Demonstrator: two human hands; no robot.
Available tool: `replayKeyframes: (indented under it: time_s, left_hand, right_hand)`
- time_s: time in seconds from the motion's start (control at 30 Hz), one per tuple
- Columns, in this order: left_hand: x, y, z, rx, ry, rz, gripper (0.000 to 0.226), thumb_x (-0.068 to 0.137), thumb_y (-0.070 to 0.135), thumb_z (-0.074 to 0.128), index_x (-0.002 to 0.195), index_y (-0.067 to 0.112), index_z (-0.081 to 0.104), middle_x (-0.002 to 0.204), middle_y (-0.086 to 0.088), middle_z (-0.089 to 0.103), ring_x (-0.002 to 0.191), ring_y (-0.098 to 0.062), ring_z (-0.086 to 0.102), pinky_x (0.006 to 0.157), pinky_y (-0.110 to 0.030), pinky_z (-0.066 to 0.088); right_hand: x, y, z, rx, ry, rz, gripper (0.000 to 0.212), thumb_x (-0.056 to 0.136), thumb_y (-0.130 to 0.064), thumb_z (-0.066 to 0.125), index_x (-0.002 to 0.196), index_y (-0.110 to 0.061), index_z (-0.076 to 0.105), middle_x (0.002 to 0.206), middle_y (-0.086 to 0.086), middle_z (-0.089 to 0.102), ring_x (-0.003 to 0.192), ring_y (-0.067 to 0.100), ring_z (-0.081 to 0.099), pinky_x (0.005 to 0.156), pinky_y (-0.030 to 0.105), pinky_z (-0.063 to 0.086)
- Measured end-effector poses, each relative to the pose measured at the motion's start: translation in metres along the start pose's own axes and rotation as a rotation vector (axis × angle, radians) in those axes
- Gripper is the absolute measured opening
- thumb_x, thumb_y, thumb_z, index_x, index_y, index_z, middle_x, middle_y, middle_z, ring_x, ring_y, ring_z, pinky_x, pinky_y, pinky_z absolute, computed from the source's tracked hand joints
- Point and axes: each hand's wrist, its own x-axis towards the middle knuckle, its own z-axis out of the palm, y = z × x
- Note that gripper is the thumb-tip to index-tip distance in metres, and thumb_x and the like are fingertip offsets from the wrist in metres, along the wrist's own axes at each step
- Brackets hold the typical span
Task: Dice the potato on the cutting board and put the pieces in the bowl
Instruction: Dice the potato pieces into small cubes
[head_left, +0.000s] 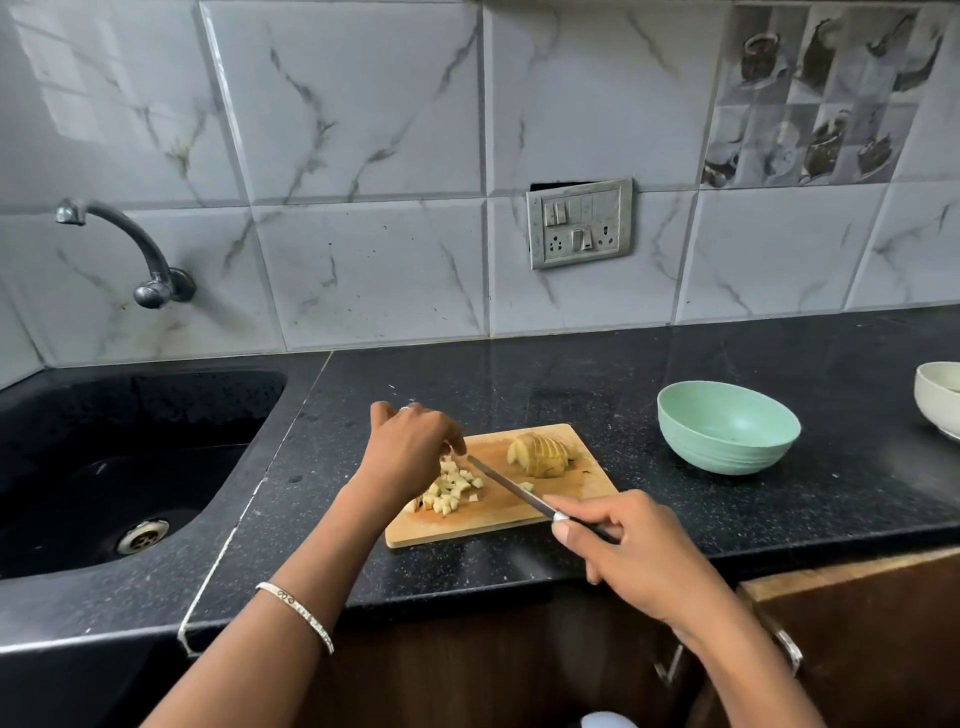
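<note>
Potato (543, 456) half sliced, dice (451, 486) piled | right hand (639, 551) grips knife (511, 486) | left hand (410, 441) grip unclear

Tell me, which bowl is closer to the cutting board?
The green bowl. It sits just right of the cutting board, while the white bowl is farther right, cut off by the picture's edge.

Marble-look wall tiles (363, 130), black granite counter (519, 374), black sink (104, 467), wall tap (130, 244)

Pale yellow potato dice (450, 486) on the tan cutting board (582, 493); right of the board, a mint-green bowl (727, 449); beneath, black speckled table (519, 384).
</note>
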Motion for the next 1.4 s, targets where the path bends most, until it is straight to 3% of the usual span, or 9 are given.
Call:
replayKeyframes:
  time_s: [0.1, 0.17, 0.27, 0.53, 0.67, 0.87, 1.0, 1.2, 1.4]
  left_hand:
    - [0.000, -0.001, 0.002, 0.000, 0.008, -0.030, 0.018, 0.097, 0.033, 0.056, 0.107, 0.037, 0.070, 0.105, 0.012, 0.070, 0.109, -0.015, 0.058, 0.090, -0.040, 0.028]
    - [-0.002, 0.007, 0.003, -0.027, 0.014, -0.046, 0.025, 0.093, 0.051, 0.056, 0.104, 0.035, 0.072, 0.104, 0.011, 0.071, 0.110, -0.016, 0.057, 0.091, -0.040, 0.029]
    - [-0.006, 0.025, 0.008, -0.087, 0.072, -0.022, 0.026, 0.090, 0.055, 0.058, 0.099, 0.035, 0.073, 0.098, 0.012, 0.071, 0.109, -0.015, 0.055, 0.091, -0.040, 0.030]
    - [-0.006, 0.059, 0.025, -0.230, -0.041, 0.101, 0.023, 0.087, 0.051, 0.062, 0.107, 0.041, 0.069, 0.100, 0.017, 0.068, 0.109, -0.011, 0.052, 0.092, -0.039, 0.034]
    - [-0.013, 0.049, 0.027, -0.130, -0.004, 0.134, 0.019, 0.091, 0.047, 0.057, 0.102, 0.038, 0.070, 0.100, 0.017, 0.067, 0.108, -0.011, 0.051, 0.092, -0.039, 0.028]
    - [-0.015, 0.010, 0.023, -0.029, 0.022, 0.015, 0.023, 0.089, 0.051, 0.056, 0.097, 0.037, 0.072, 0.103, 0.015, 0.068, 0.108, -0.012, 0.053, 0.088, -0.038, 0.029]
    - [-0.012, 0.007, 0.023, -0.055, 0.096, -0.050, 0.039, 0.091, 0.064, 0.049, 0.091, 0.034, 0.074, 0.094, 0.013, 0.071, 0.103, -0.013, 0.056, 0.085, -0.037, 0.031]
    - [0.007, 0.035, 0.019, -0.240, 0.130, -0.099, 0.018, 0.094, 0.040, 0.057, 0.103, 0.034, 0.070, 0.098, 0.014, 0.073, 0.104, -0.013, 0.062, 0.089, -0.039, 0.031]
    - [0.023, 0.054, 0.030, -0.300, 0.001, -0.183, 0.019, 0.089, 0.041, 0.065, 0.105, 0.033, 0.073, 0.099, 0.012, 0.073, 0.104, -0.016, 0.062, 0.094, -0.043, 0.030]
  right_hand:
    - [-0.003, 0.008, -0.015, 0.080, 0.047, 0.025, 0.026, 0.096, -0.030, 0.067, 0.118, -0.043, 0.070, 0.054, -0.020, 0.064, 0.062, 0.003, 0.067, 0.066, 0.005, 0.043]
    - [-0.002, 0.013, -0.018, 0.190, 0.089, 0.057, 0.026, 0.098, -0.028, 0.065, 0.121, -0.038, 0.071, 0.053, -0.009, 0.062, 0.045, 0.000, 0.053, 0.049, 0.006, 0.037]
    - [-0.001, 0.017, -0.015, 0.349, 0.072, 0.129, 0.025, 0.098, -0.027, 0.065, 0.120, -0.036, 0.072, 0.057, 0.003, 0.058, 0.038, 0.003, 0.037, 0.037, 0.015, 0.028]
    - [-0.004, 0.018, -0.011, 0.426, 0.102, 0.109, 0.025, 0.099, -0.026, 0.064, 0.121, -0.035, 0.071, 0.061, 0.008, 0.057, 0.040, 0.007, 0.035, 0.036, 0.018, 0.027]
    - [-0.008, 0.022, -0.012, 0.468, 0.100, 0.116, 0.026, 0.098, -0.026, 0.065, 0.122, -0.035, 0.071, 0.061, 0.008, 0.056, 0.040, 0.008, 0.033, 0.036, 0.018, 0.026]
    - [-0.005, 0.023, -0.009, 0.464, 0.134, 0.117, 0.026, 0.098, -0.025, 0.065, 0.122, -0.032, 0.071, 0.061, 0.008, 0.056, 0.040, 0.008, 0.035, 0.036, 0.019, 0.027]
    - [-0.005, 0.020, -0.006, 0.489, 0.158, 0.085, 0.025, 0.098, -0.024, 0.065, 0.121, -0.033, 0.072, 0.060, 0.009, 0.055, 0.040, 0.007, 0.036, 0.037, 0.018, 0.028]
    - [-0.006, 0.020, -0.005, 0.505, 0.194, 0.089, 0.026, 0.098, -0.025, 0.065, 0.122, -0.033, 0.071, 0.060, 0.008, 0.055, 0.041, 0.008, 0.035, 0.037, 0.019, 0.027]
    - [-0.006, 0.018, -0.005, 0.461, 0.190, 0.075, 0.027, 0.097, -0.027, 0.066, 0.123, -0.033, 0.070, 0.059, 0.004, 0.057, 0.041, 0.002, 0.041, 0.040, 0.013, 0.030]
